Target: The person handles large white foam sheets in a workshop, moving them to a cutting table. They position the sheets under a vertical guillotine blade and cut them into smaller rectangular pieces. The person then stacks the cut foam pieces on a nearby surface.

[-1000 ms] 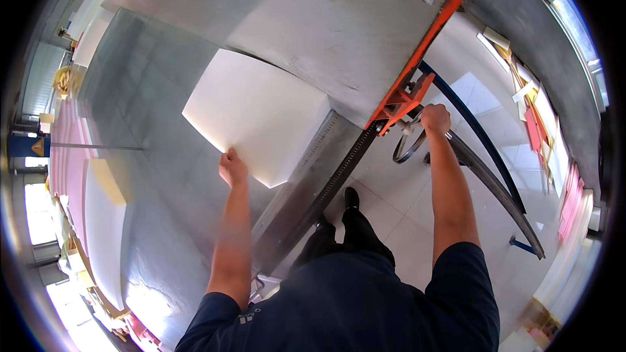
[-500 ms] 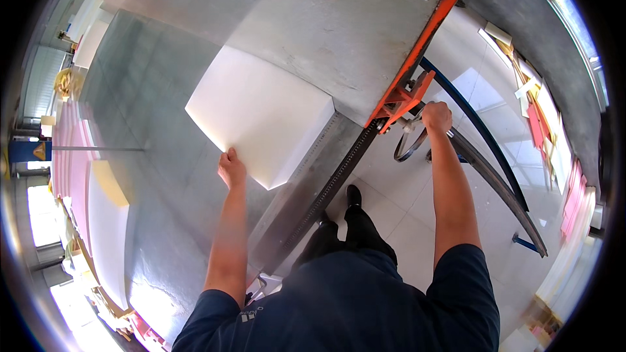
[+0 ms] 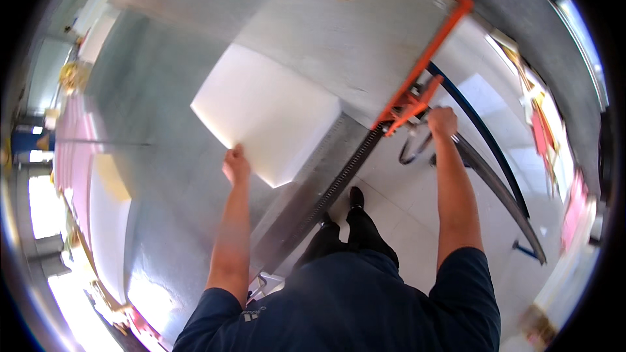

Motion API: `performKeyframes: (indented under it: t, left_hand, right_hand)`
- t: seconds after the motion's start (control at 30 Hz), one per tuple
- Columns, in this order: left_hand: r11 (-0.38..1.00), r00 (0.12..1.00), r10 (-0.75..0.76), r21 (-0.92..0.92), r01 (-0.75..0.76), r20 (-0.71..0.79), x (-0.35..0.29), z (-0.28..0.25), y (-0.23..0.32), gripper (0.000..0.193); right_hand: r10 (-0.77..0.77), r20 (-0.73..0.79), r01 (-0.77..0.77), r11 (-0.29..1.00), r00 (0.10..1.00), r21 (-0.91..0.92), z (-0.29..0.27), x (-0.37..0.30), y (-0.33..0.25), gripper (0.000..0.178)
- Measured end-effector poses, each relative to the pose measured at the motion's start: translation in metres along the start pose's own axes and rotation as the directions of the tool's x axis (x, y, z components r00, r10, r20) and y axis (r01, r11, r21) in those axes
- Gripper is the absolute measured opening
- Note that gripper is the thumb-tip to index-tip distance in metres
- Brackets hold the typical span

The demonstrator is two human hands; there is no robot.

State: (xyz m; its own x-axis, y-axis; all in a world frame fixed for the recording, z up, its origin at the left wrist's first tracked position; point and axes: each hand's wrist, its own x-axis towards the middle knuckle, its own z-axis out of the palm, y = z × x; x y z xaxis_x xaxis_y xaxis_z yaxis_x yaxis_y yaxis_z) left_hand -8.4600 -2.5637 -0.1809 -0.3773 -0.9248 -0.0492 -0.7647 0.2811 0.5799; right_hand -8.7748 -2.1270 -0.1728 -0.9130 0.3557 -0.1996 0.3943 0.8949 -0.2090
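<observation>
A white block (image 3: 267,117), foam by its look, lies flat on the grey metal table (image 3: 163,182). Its far side meets the edge of a large grey plate (image 3: 326,32) with an orange frame (image 3: 427,49). My left hand (image 3: 236,165) is at the block's near left edge, fingers curled against it; the fingertips are partly hidden. Out to the right, my right hand (image 3: 443,122) is closed round a handle beside the orange bracket (image 3: 415,105). Most of that handle is covered by the hand.
A toothed rail (image 3: 339,182) runs along the table's right edge. Beyond it, a dark curved bar (image 3: 492,179) and a blue curved bar (image 3: 479,114) arch over the tiled floor. Pink sheets (image 3: 75,130) and a white-and-yellow foam piece (image 3: 107,234) line the left side.
The whole view has shifted slightly and blurred. Both hands keep their places, the left at the block's edge and the right on the handle; the block shows no clear movement against the plate.
</observation>
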Motion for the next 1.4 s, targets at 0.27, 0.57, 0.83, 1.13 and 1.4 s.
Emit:
performKeyframes:
  t: [0.27,0.57,0.83,1.13,1.4]
  left_hand:
    - [0.983,0.973,0.138,0.091,-0.157,0.187,0.0,-0.04,-0.013,0.035]
    - [0.644,0.799,0.275,0.514,-0.566,0.535,0.13,-0.251,-0.13,0.02]
    - [0.976,0.987,0.157,0.16,-0.149,-0.038,-0.047,-0.063,-0.066,0.034]
    - [0.39,0.623,-0.753,-0.619,0.681,0.212,-0.068,-0.077,-0.091,0.059]
    - [0.679,0.834,-0.534,-0.516,0.522,0.14,-0.02,-0.053,-0.127,0.057]
  right_hand:
    - [0.048,-0.002,-0.048,0.996,0.999,0.081,-0.001,0.021,0.034,0.043]
    - [-0.033,0.006,0.032,0.999,0.999,0.034,0.009,0.032,0.034,0.064]
    - [-0.038,-0.005,0.038,0.999,0.999,0.028,0.016,0.043,0.035,0.061]
    - [-0.028,-0.02,0.03,0.997,0.999,0.065,0.008,0.021,0.026,0.055]
    - [-0.052,-0.055,0.054,0.998,0.997,0.033,0.015,0.033,0.037,0.051]
